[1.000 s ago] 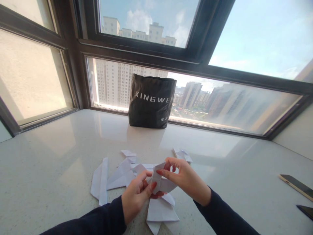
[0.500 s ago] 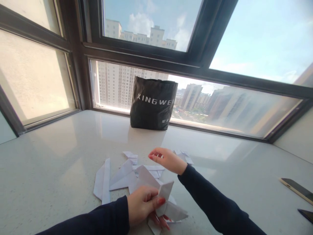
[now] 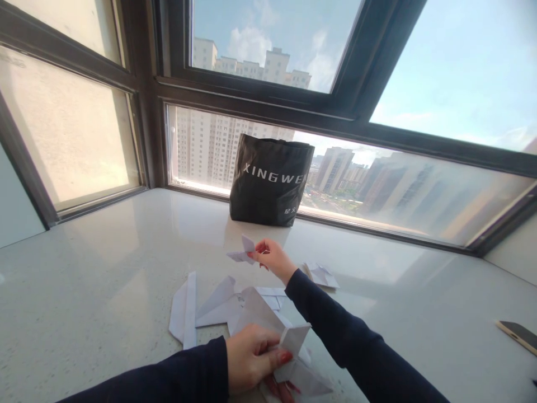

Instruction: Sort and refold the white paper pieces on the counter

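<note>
The left hand (image 3: 254, 358), low in the middle, pinches a big folded paper (image 3: 294, 339). One flap points up and right, another down and right — fingers hide its long way. The right hand (image 3: 274, 260), near the middle, grips a small folded paper (image 3: 240, 256) above the counter (image 3: 104, 291). Its long way runs side to side, its tip points left — and one flap sticks up. At lower left, a flat folded paper (image 3: 181, 313) lies longways up and down.
</note>
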Available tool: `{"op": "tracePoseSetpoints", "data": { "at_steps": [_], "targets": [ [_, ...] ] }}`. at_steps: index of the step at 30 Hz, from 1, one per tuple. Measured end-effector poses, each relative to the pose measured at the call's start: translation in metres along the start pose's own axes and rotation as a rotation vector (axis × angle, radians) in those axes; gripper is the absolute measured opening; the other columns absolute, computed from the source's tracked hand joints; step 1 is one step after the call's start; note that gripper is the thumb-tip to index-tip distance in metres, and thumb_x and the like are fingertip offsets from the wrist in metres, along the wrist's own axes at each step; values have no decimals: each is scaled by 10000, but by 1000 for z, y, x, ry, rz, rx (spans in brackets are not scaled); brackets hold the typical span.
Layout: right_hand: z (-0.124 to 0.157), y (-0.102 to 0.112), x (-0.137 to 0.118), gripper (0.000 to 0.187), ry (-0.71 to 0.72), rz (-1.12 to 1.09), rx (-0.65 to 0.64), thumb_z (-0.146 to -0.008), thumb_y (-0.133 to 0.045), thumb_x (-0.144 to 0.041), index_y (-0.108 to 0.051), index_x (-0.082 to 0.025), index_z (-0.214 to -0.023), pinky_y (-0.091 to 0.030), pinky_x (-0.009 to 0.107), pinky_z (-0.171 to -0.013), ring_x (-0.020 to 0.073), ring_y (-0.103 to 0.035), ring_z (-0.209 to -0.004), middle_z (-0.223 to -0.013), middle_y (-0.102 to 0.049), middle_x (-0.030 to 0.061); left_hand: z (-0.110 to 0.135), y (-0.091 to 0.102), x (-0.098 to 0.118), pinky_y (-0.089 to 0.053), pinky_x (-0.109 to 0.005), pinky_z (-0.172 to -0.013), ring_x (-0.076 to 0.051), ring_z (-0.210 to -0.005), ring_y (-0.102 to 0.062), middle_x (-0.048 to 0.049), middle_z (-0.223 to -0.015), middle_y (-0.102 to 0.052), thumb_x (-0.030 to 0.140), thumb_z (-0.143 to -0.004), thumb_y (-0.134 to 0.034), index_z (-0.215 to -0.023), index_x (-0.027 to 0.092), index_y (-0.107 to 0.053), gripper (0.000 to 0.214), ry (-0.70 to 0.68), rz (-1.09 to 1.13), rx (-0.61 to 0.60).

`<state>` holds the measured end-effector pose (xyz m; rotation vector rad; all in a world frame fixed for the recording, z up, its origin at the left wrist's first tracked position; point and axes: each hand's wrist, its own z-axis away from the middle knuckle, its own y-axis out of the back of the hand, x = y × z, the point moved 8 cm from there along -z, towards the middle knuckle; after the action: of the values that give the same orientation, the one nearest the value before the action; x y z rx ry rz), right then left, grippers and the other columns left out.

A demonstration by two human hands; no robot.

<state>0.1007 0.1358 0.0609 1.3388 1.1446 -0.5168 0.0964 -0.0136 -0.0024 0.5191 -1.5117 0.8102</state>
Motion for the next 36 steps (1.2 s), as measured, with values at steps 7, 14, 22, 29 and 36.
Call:
{"op": "tracePoseSetpoints", "data": {
  "at_steps": [7, 14, 22, 29, 36],
  "targets": [
    [79, 68, -2, 341, 54, -391, 281, -677, -594, -449, -465, -176, -834, -476, 258, -493, 130, -586, -555, -678, -564, -9, -5, 26, 10, -422, -191, -411, -153, -494, -627, -61, -734, -664, 535, -688, -533, -832, 143, -535, 418, -49, 221, 297],
    [117, 38, -12, 306, -2, -496, 230, -688, -585, -461, -511, -168, -733, -256, 155, -270, 34, -333, -312, -500, -502, -50, 2, 53, 15, -490, -227, -531, -179, -627, -647, -58, -800, -662, 471, -576, -680, -870, 143, -557, 458, -75, 358, 571],
    [116, 4, 6, 299, -36, -449, 75, -704, -576, -436, -553, -152, -794, -321, 148, -284, 43, -371, -359, -569, -547, -25, 0, 52, 16, -490, -267, -660, -164, -648, -637, -47, -765, -662, 415, -565, -715, -869, 130, -578, 439, -135, 501, 503],
    [113, 13, 12, 287, -38, -447, 124, -707, -578, -425, -562, -145, -769, -298, 150, -289, 54, -389, -379, -555, -550, -20, 1, 46, 22, -446, -343, -802, -209, -798, -621, -62, -810, -657, 460, -644, -639, -892, 133, -564, 417, -194, 484, 447],
    [117, 11, 4, 271, 15, -449, 127, -710, -577, -412, -577, -149, -777, -342, 174, -358, 99, -489, -480, -587, -576, -1, 0, 50, 17, -474, -326, -752, -189, -731, -628, -56, -804, -653, 440, -643, -649, -848, 139, -566, 373, -186, 498, 496]
  ]
}}
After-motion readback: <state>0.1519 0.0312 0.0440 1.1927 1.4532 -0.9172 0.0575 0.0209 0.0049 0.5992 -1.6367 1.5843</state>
